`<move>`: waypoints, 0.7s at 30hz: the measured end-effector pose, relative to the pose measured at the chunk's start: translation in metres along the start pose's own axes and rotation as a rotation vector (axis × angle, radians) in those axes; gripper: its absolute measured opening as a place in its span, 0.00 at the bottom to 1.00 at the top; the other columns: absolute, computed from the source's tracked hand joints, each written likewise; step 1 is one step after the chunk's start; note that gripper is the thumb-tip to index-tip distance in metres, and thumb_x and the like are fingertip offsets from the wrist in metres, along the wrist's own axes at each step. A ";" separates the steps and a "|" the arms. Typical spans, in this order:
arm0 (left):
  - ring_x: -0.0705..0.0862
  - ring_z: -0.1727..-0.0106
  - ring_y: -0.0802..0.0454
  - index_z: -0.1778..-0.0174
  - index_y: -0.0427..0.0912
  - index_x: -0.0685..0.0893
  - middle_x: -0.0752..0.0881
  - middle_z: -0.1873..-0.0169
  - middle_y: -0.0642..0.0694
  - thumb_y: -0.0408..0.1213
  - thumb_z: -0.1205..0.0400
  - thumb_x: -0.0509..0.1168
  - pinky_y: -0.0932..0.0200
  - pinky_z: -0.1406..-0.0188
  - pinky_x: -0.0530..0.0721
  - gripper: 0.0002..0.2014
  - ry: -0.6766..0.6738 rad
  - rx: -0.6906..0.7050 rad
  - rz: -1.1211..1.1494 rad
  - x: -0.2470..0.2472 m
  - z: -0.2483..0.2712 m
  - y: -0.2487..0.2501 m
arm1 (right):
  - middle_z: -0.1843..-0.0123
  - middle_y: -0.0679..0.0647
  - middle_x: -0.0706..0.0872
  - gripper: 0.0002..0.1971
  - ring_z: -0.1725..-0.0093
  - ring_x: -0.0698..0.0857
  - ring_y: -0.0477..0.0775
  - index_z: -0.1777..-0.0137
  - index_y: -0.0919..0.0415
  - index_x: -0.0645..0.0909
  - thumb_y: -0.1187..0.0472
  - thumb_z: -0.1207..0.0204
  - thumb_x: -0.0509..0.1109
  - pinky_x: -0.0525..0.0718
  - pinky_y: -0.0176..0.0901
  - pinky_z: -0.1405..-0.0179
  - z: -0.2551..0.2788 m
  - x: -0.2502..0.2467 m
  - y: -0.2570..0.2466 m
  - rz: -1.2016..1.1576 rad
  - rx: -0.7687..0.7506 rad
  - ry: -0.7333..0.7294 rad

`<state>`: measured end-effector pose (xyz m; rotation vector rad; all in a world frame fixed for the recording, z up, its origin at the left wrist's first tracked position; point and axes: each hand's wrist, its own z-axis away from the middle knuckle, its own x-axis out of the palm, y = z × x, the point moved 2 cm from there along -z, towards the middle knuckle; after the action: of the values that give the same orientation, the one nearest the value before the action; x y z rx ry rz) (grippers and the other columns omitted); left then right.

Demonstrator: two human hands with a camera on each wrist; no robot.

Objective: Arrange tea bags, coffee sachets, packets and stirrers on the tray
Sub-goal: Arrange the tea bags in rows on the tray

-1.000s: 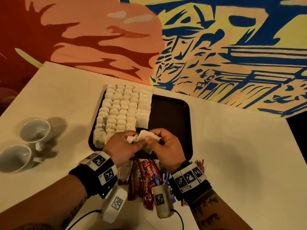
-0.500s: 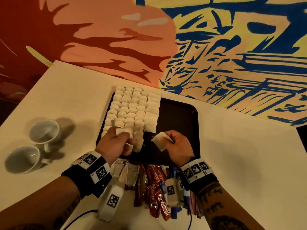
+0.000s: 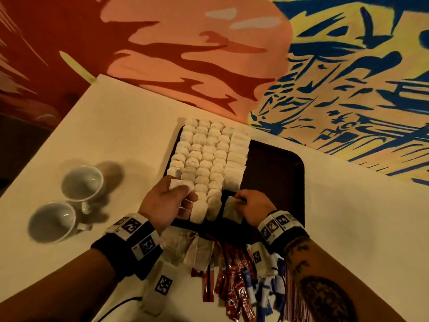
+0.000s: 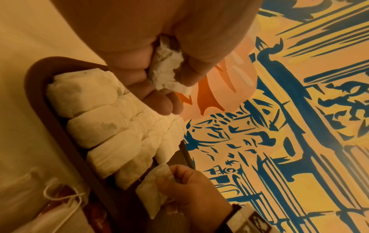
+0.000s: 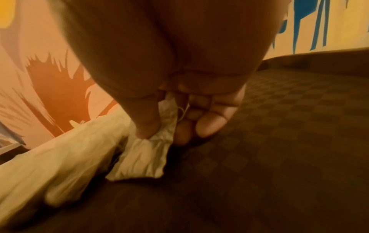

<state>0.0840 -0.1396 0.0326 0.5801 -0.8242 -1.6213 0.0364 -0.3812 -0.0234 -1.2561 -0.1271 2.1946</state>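
A dark tray (image 3: 278,168) holds several rows of white tea bags (image 3: 209,154) on its left half. My left hand (image 3: 167,201) hovers over the near left rows and grips a crumpled tea bag (image 4: 167,69) between thumb and fingers. My right hand (image 3: 253,205) pinches another tea bag (image 5: 147,151) and holds it down on the tray floor right beside the near end of the rightmost row. Loose tea bags (image 3: 195,252), red coffee sachets (image 3: 234,282), blue packets (image 3: 267,284) and stirrers (image 3: 294,305) lie on the table between my forearms.
Two empty white cups (image 3: 67,201) sit on the table to the left of the tray. The tray's right half (image 5: 289,141) is bare dark surface. A painted wall (image 3: 301,54) rises just behind the table's far edge.
My hands have parted, each with a tea bag. The right one has gone down to the tray floor beside the last row; the left has stayed over the near left rows.
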 end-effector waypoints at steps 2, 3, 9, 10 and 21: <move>0.83 0.63 0.43 0.45 0.36 0.81 0.92 0.61 0.38 0.33 0.15 0.63 0.50 0.64 0.84 0.06 0.010 -0.003 -0.009 -0.001 -0.003 0.002 | 0.45 0.52 0.90 0.09 0.44 0.88 0.55 0.43 0.49 0.87 0.53 0.19 0.70 0.79 0.39 0.52 -0.010 -0.003 -0.002 -0.033 0.012 0.037; 0.84 0.63 0.44 0.45 0.36 0.82 0.92 0.62 0.38 0.33 0.15 0.63 0.50 0.64 0.84 0.06 0.014 -0.004 -0.018 -0.001 -0.004 0.003 | 0.46 0.52 0.90 0.09 0.45 0.88 0.54 0.43 0.49 0.88 0.52 0.19 0.70 0.78 0.39 0.53 -0.013 -0.005 -0.003 -0.058 0.016 0.055; 0.85 0.63 0.47 0.46 0.39 0.82 0.92 0.61 0.39 0.33 0.15 0.63 0.52 0.64 0.85 0.05 0.026 -0.020 -0.025 0.001 -0.009 0.007 | 0.50 0.49 0.90 0.11 0.51 0.87 0.50 0.47 0.50 0.90 0.45 0.20 0.72 0.85 0.42 0.53 -0.032 -0.010 -0.009 -0.114 0.060 0.105; 0.85 0.63 0.47 0.46 0.39 0.82 0.92 0.60 0.39 0.33 0.15 0.63 0.52 0.64 0.85 0.05 0.023 -0.024 -0.026 0.001 -0.009 0.007 | 0.51 0.49 0.90 0.11 0.51 0.87 0.49 0.47 0.49 0.90 0.45 0.21 0.72 0.83 0.40 0.55 -0.033 -0.010 -0.009 -0.128 0.063 0.113; 0.84 0.63 0.45 0.44 0.37 0.80 0.92 0.61 0.39 0.32 0.15 0.63 0.51 0.64 0.85 0.07 0.010 -0.043 -0.018 0.007 -0.011 0.005 | 0.48 0.46 0.87 0.09 0.47 0.85 0.47 0.48 0.49 0.88 0.48 0.25 0.78 0.84 0.42 0.45 -0.035 -0.019 -0.012 -0.153 0.032 0.167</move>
<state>0.0934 -0.1488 0.0300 0.5662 -0.7767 -1.6479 0.0774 -0.3893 -0.0237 -1.3595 -0.1163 1.9464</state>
